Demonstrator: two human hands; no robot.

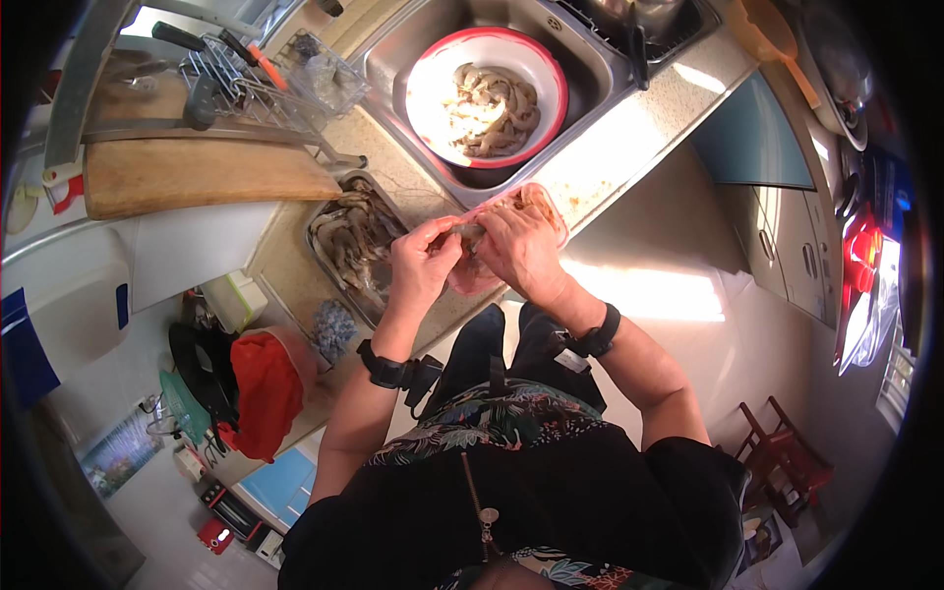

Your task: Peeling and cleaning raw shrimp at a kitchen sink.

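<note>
A grey raw shrimp (470, 233) is pinched between the fingertips of my left hand (422, 264) and my right hand (520, 247). Both hands are over a pink plastic container (470, 282), which holds shells and scraps (540, 199) at its far end. To the left, a metal tray (375, 317) holds a pile of whole shrimp (358, 232). In the sink (383, 63) stands a white enamel basin (558, 70) with a red rim. Several shrimp (498, 110), apparently peeled, lie in it, partly washed out by sunlight. My fingers partly hide the held shrimp.
A wooden cutting board (206, 177) and a wire rack with knives (228, 81) stand at the left. A blue scrubber (333, 328) lies by the tray. Pots (653, 15) sit beyond the sink. The counter's front edge (627, 188) runs diagonally before me.
</note>
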